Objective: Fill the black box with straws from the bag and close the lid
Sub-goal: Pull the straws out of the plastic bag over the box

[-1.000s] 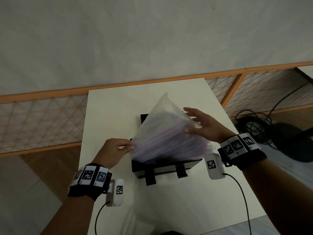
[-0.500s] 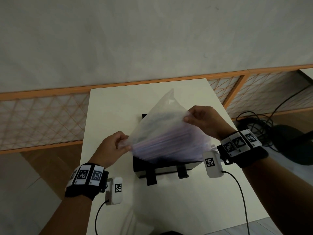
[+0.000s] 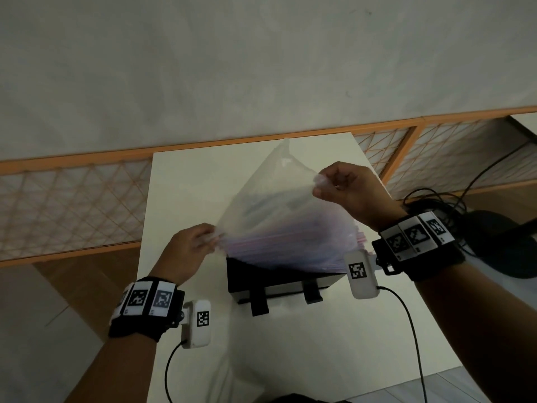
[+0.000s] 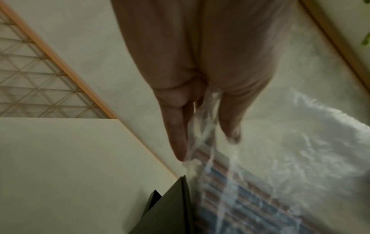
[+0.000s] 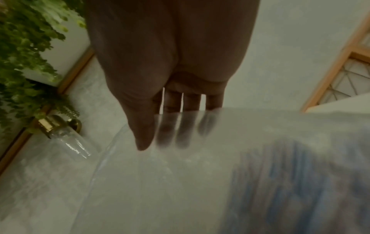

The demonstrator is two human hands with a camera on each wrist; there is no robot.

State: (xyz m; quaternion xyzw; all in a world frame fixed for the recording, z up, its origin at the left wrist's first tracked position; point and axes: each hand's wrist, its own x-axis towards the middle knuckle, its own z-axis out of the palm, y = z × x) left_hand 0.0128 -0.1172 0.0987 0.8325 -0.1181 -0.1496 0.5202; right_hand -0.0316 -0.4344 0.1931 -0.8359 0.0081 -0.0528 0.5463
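- The black box sits mid-counter; rigid, lid open.
- The bag above it looks thin, floppy and slippery; its edges are the best hold.
- Straws inside: light, loose.
- Left hand pinches the near-left corner; right hand pinches the upper edge.

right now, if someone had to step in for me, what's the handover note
Left hand: pinches the bag's left corner.
Right hand: pinches the bag's upper right edge, raised higher than the left.
The clear bag hangs over the black box on the white table; the straws are bunched at its low end, at the box opening.
Done: bag held in place over the open box.
Left: get the straws out into the box, put the bag aside, close the lid. How full the box is cannot be seen.
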